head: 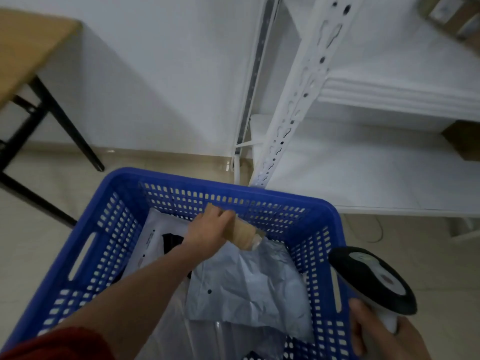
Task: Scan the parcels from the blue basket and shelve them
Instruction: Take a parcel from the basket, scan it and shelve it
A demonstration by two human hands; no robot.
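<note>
1. Reaching into the blue basket (233,187), the left hand (210,227) has its fingers (228,214) curled round a small brown cardboard parcel (244,233), which is tilted at the far side of the basket, just above the bags inside
2. The right hand (376,331) sits at the near right, just outside the basket's right wall, with its fingers wrapped round the white handle of a scanner (374,279) whose black-rimmed head is turned upward
3. Inside the basket lie a crumpled grey mailer bag (249,287) in the middle and a white bag (155,245) with something dark in it to the left
4. A pale beige, slightly glossy floor (31,229) shows around the basket
5. A white metal shelf unit (363,178) fills the right side, its perforated upright post (298,94) coming down just beyond the basket's far right corner; a brown box (465,139) sits at the right edge of the lower board, and a blurred box (452,16) sits higher up
6. A table (28,45) with a wooden top and black legs stands at the far left against a plain white wall (155,74)
7. A red sleeve (59,344) covers the left arm at the near left edge
</note>
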